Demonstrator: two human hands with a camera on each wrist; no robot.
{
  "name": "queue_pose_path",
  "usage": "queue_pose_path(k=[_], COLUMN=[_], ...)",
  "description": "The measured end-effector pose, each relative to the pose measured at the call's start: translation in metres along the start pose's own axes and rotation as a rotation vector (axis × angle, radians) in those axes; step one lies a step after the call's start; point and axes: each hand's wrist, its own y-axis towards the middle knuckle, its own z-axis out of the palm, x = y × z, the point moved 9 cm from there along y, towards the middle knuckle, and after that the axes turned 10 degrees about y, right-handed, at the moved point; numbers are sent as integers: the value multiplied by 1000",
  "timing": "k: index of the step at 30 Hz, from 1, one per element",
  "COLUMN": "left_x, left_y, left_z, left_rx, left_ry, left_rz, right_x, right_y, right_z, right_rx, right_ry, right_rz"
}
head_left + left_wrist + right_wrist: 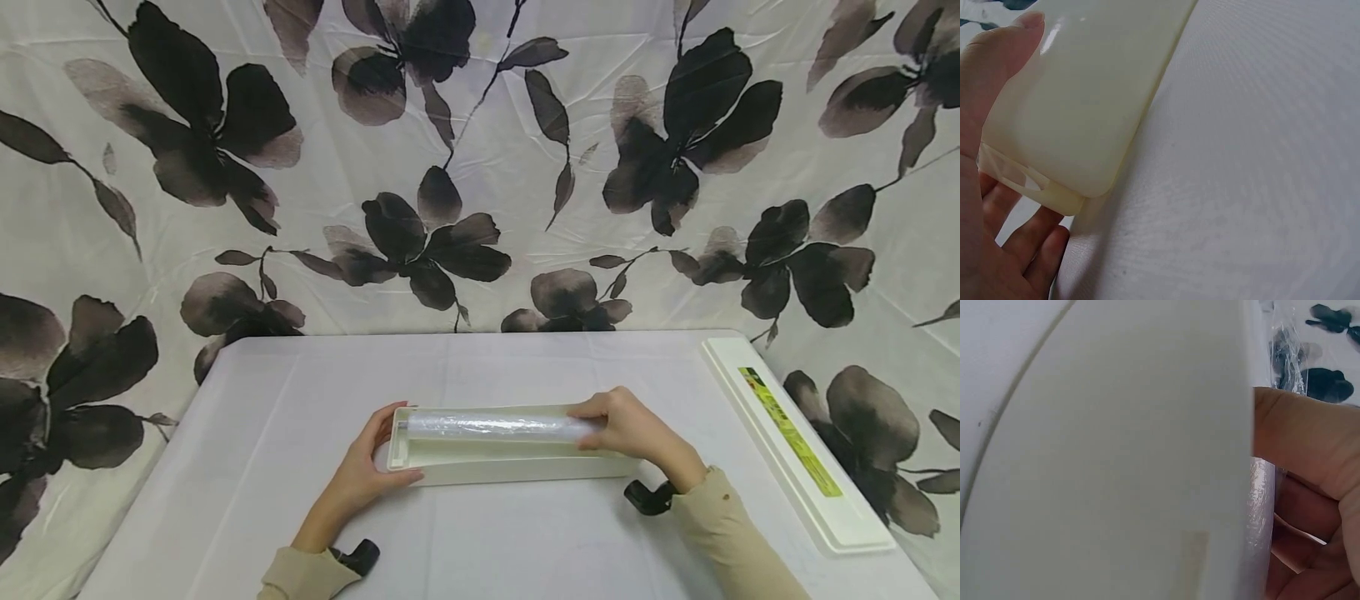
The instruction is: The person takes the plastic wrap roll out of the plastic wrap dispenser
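Note:
A long pale box (525,472) sits on the table, its top uncovered. Inside it lies a roll of cling film (491,426), shiny and clear. My left hand (360,465) grips the box's left end, thumb at the front wall and fingers round the far side; the left wrist view shows the thumb on the smooth wall (1091,94). My right hand (630,427) reaches into the box's right end and holds the roll there, hiding that end. In the right wrist view, the thumb (1310,437) is partly behind the box wall and the fingers curl by the film.
A long white lid (780,442) with a yellow-green label (791,432) lies along the table's right edge. White cloth covers the table (247,467). Behind it hangs a floral curtain (525,150). Black wrist-worn devices (651,497) sit near both cuffs.

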Motion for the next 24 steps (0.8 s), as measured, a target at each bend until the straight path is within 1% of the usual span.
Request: queue_pose_path(k=[10,16,21,24], left_x=[0,1,0,1], left_y=[-1,-1,-1,-1], left_z=[0,0,1,1], left_rx=[7,2,2,4], left_ry=[28,36,10,13], left_rz=[-43,-40,-18,-22], right_x=[8,13,17,18], right_y=[1,2,2,1], right_z=[-15,-26,-38,-45], right_rx=[-33,-59,-99,-125], right_ry=[21,17,32,39], right_rz=[-29,-16,-18,-14])
